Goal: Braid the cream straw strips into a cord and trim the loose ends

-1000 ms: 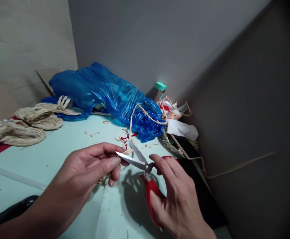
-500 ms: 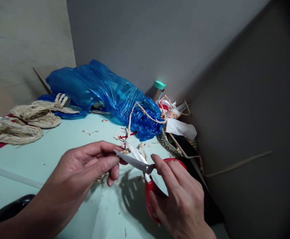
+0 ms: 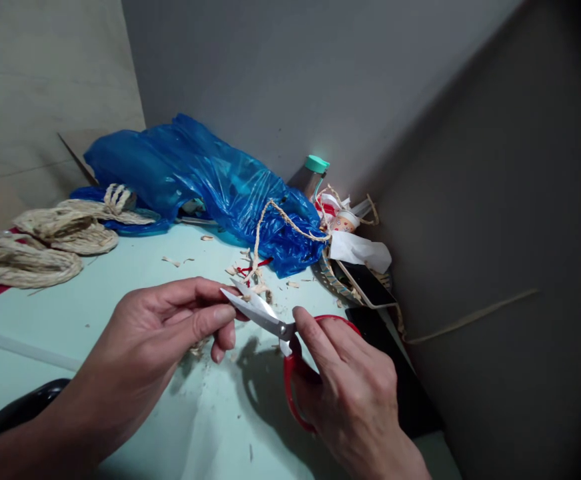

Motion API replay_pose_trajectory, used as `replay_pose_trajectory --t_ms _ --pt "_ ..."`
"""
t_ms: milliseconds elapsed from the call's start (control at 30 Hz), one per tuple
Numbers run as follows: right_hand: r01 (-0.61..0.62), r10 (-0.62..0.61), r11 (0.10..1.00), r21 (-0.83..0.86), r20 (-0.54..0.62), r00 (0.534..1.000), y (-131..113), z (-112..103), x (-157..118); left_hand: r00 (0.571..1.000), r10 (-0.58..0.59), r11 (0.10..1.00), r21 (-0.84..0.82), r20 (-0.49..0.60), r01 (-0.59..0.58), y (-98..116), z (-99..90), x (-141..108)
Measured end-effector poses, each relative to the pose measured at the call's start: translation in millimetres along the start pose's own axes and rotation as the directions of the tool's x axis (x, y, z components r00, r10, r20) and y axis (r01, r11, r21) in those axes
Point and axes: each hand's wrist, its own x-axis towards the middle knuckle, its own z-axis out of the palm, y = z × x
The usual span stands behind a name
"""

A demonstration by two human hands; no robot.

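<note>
In the head view my right hand (image 3: 350,373) grips red-handled scissors (image 3: 275,323), its thumb and fingers in the loops and the blades slightly apart. The blade tips point left, right beside the fingertips of my left hand (image 3: 170,340). That hand pinches a braided straw cord (image 3: 257,248), and a short bit of it shows between the blades. Most of the pinched part is hidden by my fingers. From there the cord rises and bends right across a blue plastic bag (image 3: 210,180). A thin red string (image 3: 247,270) lies just behind the blades.
Woven straw slippers (image 3: 40,263) lie at the left. A bottle with a green cap (image 3: 317,164) stands by the wall. At the right are a basket (image 3: 331,283), a phone (image 3: 370,283) and white paper (image 3: 360,250). Straw scraps (image 3: 171,261) are scattered over the pale green tabletop (image 3: 135,287).
The scissor blades have closed partway, from wide apart to a narrow gap. My right hand has come slightly left; my left hand keeps its pinch. The whole view has shifted a little.
</note>
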Motion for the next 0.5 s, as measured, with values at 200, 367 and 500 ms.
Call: replay_pose_trajectory --t_ms 200,367,500 --pt "-0.009 0.009 0.998 -0.054 0.001 1.000 -2 0 1 1.000 0.010 0.999 0.048 -0.021 -0.009 -2 -0.6 1" --pt "-0.032 0.035 0.997 -0.069 0.041 0.999 -1 5 0 1.000 0.006 0.998 0.062 -0.003 -0.006 -8 0.9 8" --pt "-0.048 0.051 0.997 -0.068 0.044 0.998 0 9 -1 1.000 -0.019 0.999 0.042 -0.010 0.019 -7 1.8 11"
